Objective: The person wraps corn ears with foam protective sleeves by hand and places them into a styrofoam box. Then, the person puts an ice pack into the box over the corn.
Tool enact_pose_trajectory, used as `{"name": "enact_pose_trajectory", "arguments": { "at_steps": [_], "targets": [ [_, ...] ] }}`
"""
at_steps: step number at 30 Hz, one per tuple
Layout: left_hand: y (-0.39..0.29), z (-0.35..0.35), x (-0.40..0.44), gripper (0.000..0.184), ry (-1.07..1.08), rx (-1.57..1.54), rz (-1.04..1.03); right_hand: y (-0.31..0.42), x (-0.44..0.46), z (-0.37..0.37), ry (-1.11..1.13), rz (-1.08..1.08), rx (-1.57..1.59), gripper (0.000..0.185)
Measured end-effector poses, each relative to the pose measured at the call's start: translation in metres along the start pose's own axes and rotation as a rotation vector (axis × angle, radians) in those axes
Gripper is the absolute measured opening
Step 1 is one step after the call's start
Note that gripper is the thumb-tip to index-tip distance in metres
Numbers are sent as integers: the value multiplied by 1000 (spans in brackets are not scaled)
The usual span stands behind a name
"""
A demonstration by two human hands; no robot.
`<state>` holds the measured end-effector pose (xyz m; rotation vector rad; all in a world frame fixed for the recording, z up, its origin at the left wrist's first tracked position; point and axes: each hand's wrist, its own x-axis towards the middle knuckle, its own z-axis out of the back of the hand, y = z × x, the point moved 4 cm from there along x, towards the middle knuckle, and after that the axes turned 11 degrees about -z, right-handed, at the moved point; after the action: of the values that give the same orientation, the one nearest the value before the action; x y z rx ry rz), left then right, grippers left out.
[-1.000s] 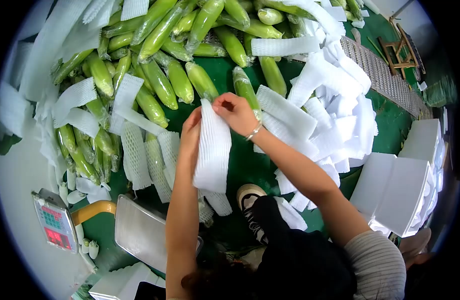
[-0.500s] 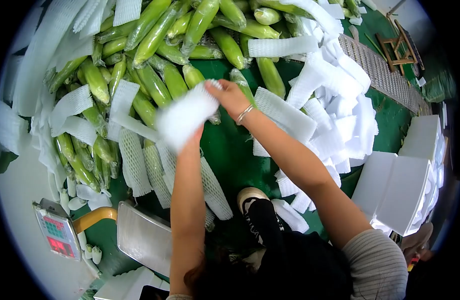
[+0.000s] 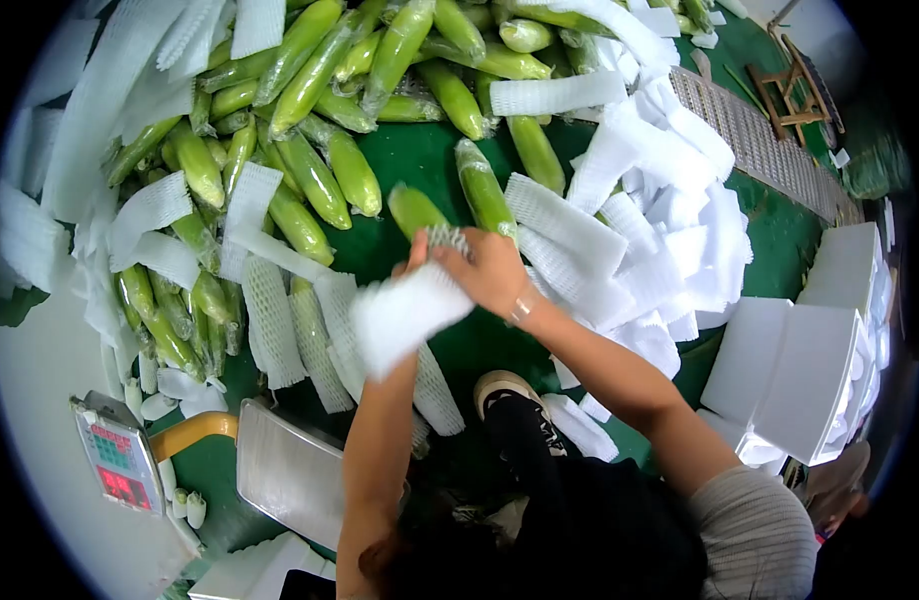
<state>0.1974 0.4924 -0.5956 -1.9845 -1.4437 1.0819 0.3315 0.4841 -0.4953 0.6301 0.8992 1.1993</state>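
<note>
A long green gourd (image 3: 416,208), seemingly film-wrapped like those around it, points up-left from my hands, with its lower part inside a white foam net sleeve (image 3: 405,318). The sleeve is blurred and its loose end hangs down-left. My right hand (image 3: 495,275) is closed on the sleeve at the gourd's right side, fingers bent over the mesh. Mostly hidden behind the foam, my left hand (image 3: 412,262) shows only some fingers against the gourd and sleeve. Just above my right hand, another wrapped gourd (image 3: 485,190) lies on the green floor.
Many wrapped gourds (image 3: 310,180) are piled at the upper left. Loose foam sleeves (image 3: 670,230) heap to the right, beside white foam boxes (image 3: 805,370). Sleeved gourds (image 3: 275,320) lie left of my arms. A scale (image 3: 120,455) with a metal platform (image 3: 290,480) stands lower left.
Both hands have moved down and slightly right with the sleeve. The gourd tip now shows above the sleeve, and my right hand has come closer around the mesh.
</note>
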Motion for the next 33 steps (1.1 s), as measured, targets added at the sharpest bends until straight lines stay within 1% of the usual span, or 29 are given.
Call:
{"name": "enact_pose_trajectory", "arguments": {
  "at_steps": [1,3,4,6,7,9,10,11,12,13,14,15,16,17,18,19,20,21,22,23,25,26,28,29,31,32,33],
  "targets": [
    [1,-11,-21,31,31,-213,106,15,-20,15,54,13,27,38],
    [0,-26,-64,30,72,-468,250,47,-44,35,113,66,124,36],
    [0,-23,-79,29,76,-532,286,46,-43,33,108,48,124,36],
    [-1,-13,-84,30,16,-550,269,42,-20,21,214,-113,85,34],
    [-1,-6,-79,31,-63,-515,215,33,-8,11,149,-164,184,33],
    [-2,8,-59,34,-294,-345,67,8,17,-12,72,-211,465,30],
    [3,15,-47,35,-375,-240,8,0,23,-14,71,-212,463,30],
    [12,23,-37,37,-433,-146,-22,-8,27,-13,-6,-230,393,28],
    [25,27,-28,39,-449,-65,-19,-18,28,-14,-82,-247,325,25],
    [39,28,-23,42,-443,-4,-7,-41,26,-19,-61,-398,411,23],
    [52,27,-23,44,-399,22,53,-66,20,-21,-40,-543,490,22],
    [56,5,-38,40,-425,-39,13,-79,3,-17,-40,-510,625,26],
    [45,-9,-43,40,-418,-54,6,-80,-18,-6,-31,-576,491,26],
    [30,-25,-52,25,-335,32,-20,-66,-39,5,64,-595,618,23],
    [18,-39,-70,16,-261,125,-20,-55,-59,12,65,-526,663,18],
    [8,-50,-92,23,-188,227,-6,-40,-77,20,71,-461,709,14],
    [-6,-60,-102,37,-300,253,-196,-28,-90,23,103,-435,736,12],
    [-24,-69,-117,37,-380,451,-315,-19,-97,24,137,-387,760,11],
    [-23,-63,-126,38,-353,564,-393,-23,-102,20,141,-361,745,10],
    [-23,-59,-131,38,-325,672,-479,-31,-103,11,168,-402,806,14],
    [-19,-56,-132,38,-305,701,-495,-47,-103,5,142,-463,751,15],
    [-8,-43,-128,38,-357,706,-468,-52,-104,0,146,-472,753,15],
    [3,-27,-104,40,-414,732,-476,-62,-84,-7,109,-511,904,16],
    [21,2,-86,41,-395,735,-441,-72,-73,-15,61,-493,932,18],
    [28,-1,-70,42,-489,552,-275,-101,-50,-40,72,-603,1015,18],
    [39,10,-63,40,-414,610,-460,-121,-41,-51,34,-511,929,20],
    [36,4,-64,34,-458,635,-469,-136,-34,-60,-7,-423,846,22]
  ]
}}
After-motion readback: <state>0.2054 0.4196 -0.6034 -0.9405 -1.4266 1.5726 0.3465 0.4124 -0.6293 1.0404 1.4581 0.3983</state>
